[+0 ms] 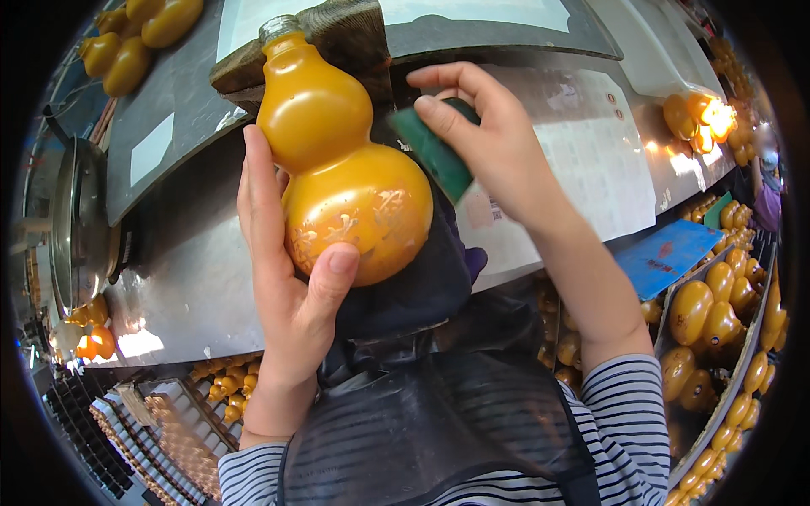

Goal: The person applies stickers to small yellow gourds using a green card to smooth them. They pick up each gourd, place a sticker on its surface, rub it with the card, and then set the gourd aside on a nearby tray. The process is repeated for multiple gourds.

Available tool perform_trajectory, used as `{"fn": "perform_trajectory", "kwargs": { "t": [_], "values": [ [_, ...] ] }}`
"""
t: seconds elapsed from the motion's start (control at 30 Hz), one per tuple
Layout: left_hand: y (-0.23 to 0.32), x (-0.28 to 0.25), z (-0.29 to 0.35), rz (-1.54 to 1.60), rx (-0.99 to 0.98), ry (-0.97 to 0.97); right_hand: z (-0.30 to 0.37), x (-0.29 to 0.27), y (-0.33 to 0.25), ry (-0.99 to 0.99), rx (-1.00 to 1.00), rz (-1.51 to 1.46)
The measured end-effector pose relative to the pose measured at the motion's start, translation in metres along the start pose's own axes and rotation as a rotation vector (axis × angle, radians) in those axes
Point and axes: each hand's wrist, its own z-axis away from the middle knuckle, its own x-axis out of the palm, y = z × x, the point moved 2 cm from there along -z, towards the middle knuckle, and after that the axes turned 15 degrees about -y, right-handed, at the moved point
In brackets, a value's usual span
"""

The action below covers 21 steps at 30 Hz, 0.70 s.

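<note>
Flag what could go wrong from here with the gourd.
Slip: the glossy gourd has only the left hand on it, so it might roll or drop.
Scuffing: the green pad in the right hand could mark the shiny surface if pressed hard.
Knock: the gourd's neck sits close to the wooden block and might bump it.

Gourd (325, 173) in my grip: glossy amber-yellow, paler gold-cream flecked pattern on the lower bulb, greyish tip (280, 29) at 11 o'clock. My pad (440, 160), 1 o'clock: dark green. My sleeves (623, 413): white, dark stripes. Apron (413, 422), 6 o'clock: sheer black. Panel (671, 253), 3 o'clock: bright blue. Trays (156, 417), 8 o'clock: probably grey and tan; rim's murky.
</note>
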Motion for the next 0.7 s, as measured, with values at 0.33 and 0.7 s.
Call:
{"fn": "perform_trajectory", "kwargs": {
  "t": [0.33,0.7],
  "values": [
    [0.001,-0.004,0.008,-0.100,0.126,-0.046,0.057,0.009,-0.057,-0.110,-0.968,0.830],
    [0.002,-0.002,0.012,-0.213,0.035,-0.029,0.056,-0.015,-0.015,-0.166,-1.085,0.829]
  ]
}}
